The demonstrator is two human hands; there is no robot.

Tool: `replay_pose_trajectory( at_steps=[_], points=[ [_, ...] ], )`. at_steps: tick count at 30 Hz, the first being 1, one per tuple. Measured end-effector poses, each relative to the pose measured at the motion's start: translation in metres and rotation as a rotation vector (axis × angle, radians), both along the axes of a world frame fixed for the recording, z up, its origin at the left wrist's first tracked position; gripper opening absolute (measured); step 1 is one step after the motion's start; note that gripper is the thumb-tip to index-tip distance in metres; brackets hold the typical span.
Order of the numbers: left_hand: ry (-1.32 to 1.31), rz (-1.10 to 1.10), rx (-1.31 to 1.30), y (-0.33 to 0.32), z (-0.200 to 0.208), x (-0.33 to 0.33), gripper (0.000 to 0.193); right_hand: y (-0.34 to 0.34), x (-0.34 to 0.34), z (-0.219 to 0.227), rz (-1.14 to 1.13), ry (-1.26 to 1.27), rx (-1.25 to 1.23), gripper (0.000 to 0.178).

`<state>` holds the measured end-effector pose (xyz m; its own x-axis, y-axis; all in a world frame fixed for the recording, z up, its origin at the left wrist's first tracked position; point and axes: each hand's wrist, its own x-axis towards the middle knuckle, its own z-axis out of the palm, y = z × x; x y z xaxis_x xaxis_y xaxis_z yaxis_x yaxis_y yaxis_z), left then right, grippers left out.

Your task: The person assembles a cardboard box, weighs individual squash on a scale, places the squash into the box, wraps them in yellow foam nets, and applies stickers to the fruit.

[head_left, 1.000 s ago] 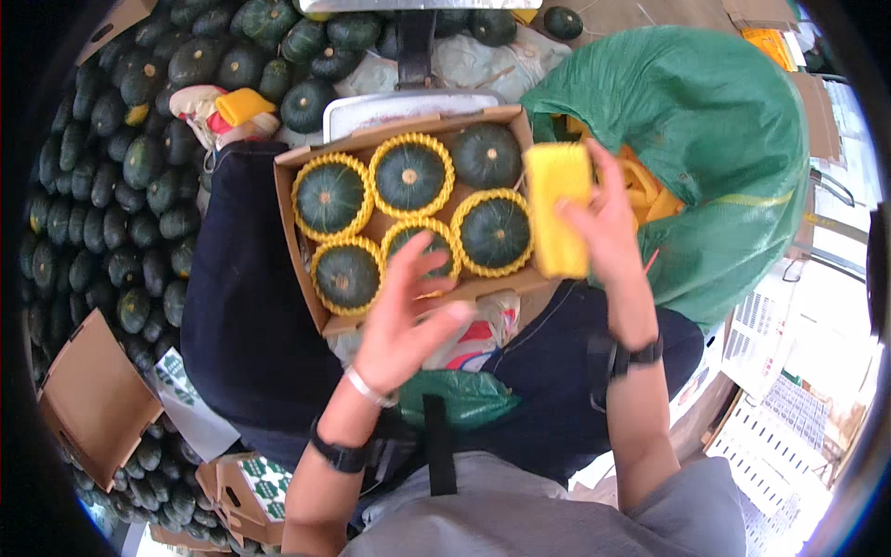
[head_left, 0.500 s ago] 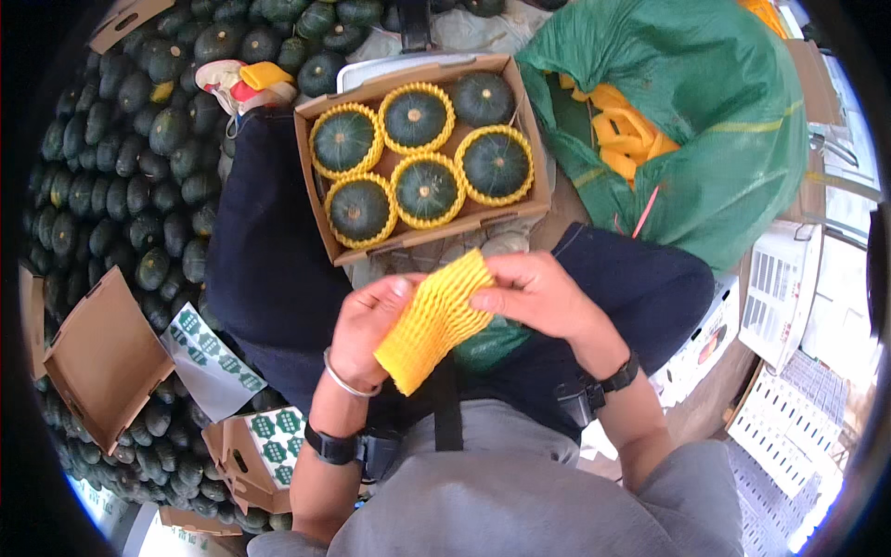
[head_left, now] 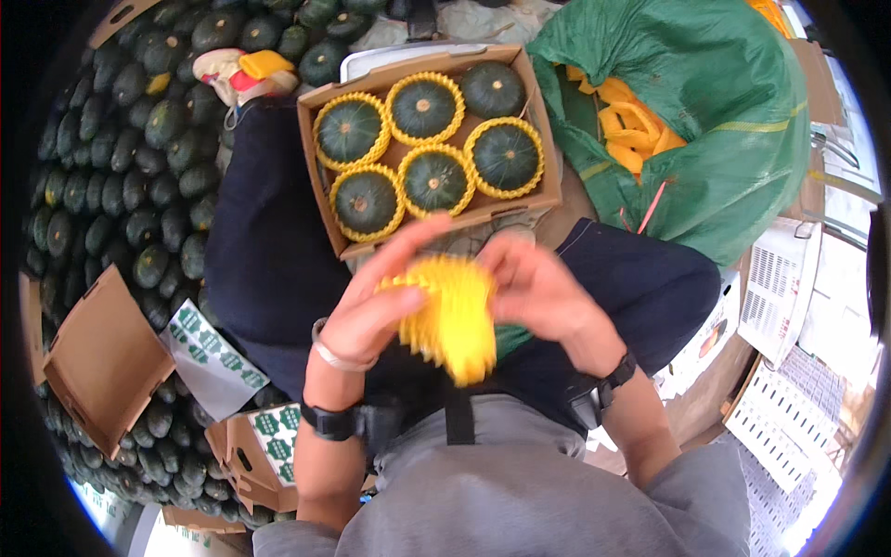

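A yellow foam net sleeve [head_left: 452, 320] hangs between my two hands over my lap, smeared by motion. My left hand [head_left: 367, 302] grips its left side, the thumb lying across the front and the fingers stretched up behind. At the upper right edge, my right hand [head_left: 543, 292] has its bent fingers closed on the sleeve. Just beyond my hands, an open cardboard box [head_left: 501, 215] holds several round dark green squashes. Most, like this front middle squash [head_left: 436, 181], wear yellow foam sleeves. The squash in the far right corner [head_left: 492, 90] is bare.
To the right, a big green woven sack [head_left: 733, 139] gapes over more yellow foam sleeves [head_left: 622, 125]. Heaped dark squashes [head_left: 121, 167] cover the left side. Lower left lie an open carton [head_left: 107, 362] and a sticker sheet [head_left: 209, 362]. White plastic crates [head_left: 780, 427] stand at right.
The flat, slanted sleeve now looks wider and bunched, drooping downward. My left fingers have spread up and forward along it. The right hand stays close by, blurred.
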<state>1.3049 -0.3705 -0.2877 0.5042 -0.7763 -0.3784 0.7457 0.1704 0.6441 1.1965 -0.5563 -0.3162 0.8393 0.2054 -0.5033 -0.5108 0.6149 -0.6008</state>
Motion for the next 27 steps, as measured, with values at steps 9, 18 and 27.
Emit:
replay_pose_trajectory(
  at_steps=[9,18,27],
  points=[
    [-0.232,0.055,0.304,-0.109,-0.117,0.056,0.038,-0.116,0.145,-0.032,0.043,-0.255,-0.922,0.016],
    [0.213,0.494,0.091,-0.119,-0.143,0.055,0.010,-0.113,0.151,-0.024,0.462,-0.226,-1.774,0.024],
    [0.533,0.370,-0.302,-0.060,-0.101,0.034,0.032,-0.058,0.095,-0.022,-0.013,-0.097,-0.923,0.022]
  ],
)
